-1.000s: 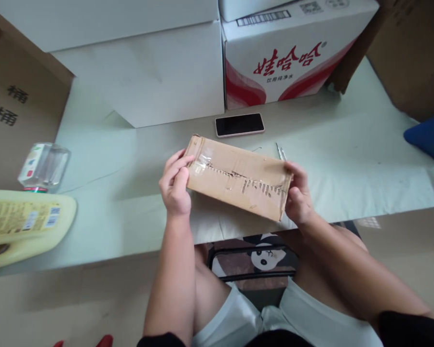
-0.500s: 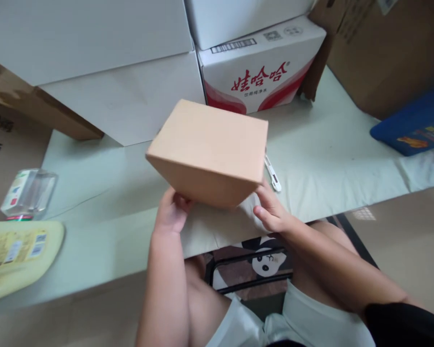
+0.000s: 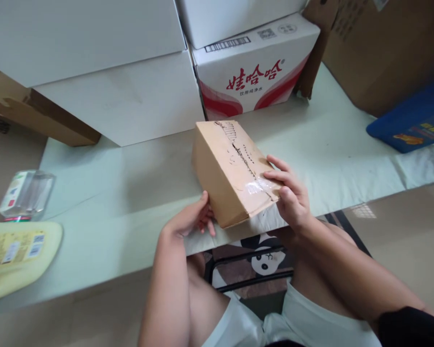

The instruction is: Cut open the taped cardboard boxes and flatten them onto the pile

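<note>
On my feed, the cardboard box (image 3: 222, 180) was over the counter (image 3: 144, 185), long axis running far-left to near-right, taped end nearest. The right hand (image 3: 292, 195) gripped there, fingers closed; whether the left hand (image 3: 194, 216) gripped, I couldn't tell.

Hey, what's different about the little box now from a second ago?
The small cardboard box got turned around. Its clear tape was at the left hand; now that end is by the right hand. The left hand has moved to its plain side. The phone is out of sight now. The red-and-white box and clear bottle stayed put.
</note>
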Demonstrator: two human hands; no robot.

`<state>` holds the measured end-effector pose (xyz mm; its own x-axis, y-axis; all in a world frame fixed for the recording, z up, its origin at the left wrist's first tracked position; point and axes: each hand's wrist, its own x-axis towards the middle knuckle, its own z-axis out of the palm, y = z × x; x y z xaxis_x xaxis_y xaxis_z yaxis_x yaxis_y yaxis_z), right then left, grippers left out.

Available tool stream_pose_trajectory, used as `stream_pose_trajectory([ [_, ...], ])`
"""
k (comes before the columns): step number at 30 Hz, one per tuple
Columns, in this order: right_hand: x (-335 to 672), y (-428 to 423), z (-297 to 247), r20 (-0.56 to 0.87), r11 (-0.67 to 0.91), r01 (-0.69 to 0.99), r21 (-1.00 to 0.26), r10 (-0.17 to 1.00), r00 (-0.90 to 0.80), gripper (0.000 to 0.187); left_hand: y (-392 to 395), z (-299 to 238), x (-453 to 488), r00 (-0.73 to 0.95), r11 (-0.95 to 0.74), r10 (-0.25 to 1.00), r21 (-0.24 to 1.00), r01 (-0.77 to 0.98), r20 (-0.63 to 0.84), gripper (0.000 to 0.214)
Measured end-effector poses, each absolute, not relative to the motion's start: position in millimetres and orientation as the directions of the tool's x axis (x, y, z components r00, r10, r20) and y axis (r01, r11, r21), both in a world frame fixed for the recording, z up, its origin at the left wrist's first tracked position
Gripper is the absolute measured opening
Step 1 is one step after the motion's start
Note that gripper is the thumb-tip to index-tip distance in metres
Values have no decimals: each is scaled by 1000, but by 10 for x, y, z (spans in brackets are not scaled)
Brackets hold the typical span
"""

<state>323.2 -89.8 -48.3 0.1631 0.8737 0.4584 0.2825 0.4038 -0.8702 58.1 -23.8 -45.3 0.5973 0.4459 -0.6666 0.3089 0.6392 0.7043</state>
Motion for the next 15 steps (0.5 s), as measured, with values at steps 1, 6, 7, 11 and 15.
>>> stream_pose_trajectory([
  [1,3237,-894,-480,456,405,273,-872,876,158,38,-239,-458,576,591,624,455,712,322,-666,87],
  [6,3212,-851,-470,420,384,273,-882,903,90,29,-219,-492,503,520,474,582,781,406,-625,77],
  [7,3198,-844,-470,416,381,282,-881,906,75,28,-210,-504,493,485,429,640,801,418,-596,73],
  [11,3127,-844,-459,411,397,302,-867,911,-18,33,-149,-598,504,239,291,885,875,387,-400,48],
  [15,3056,-870,-417,344,378,233,-896,923,-172,30,-48,-721,514,-143,26,990,997,71,-16,55],
])
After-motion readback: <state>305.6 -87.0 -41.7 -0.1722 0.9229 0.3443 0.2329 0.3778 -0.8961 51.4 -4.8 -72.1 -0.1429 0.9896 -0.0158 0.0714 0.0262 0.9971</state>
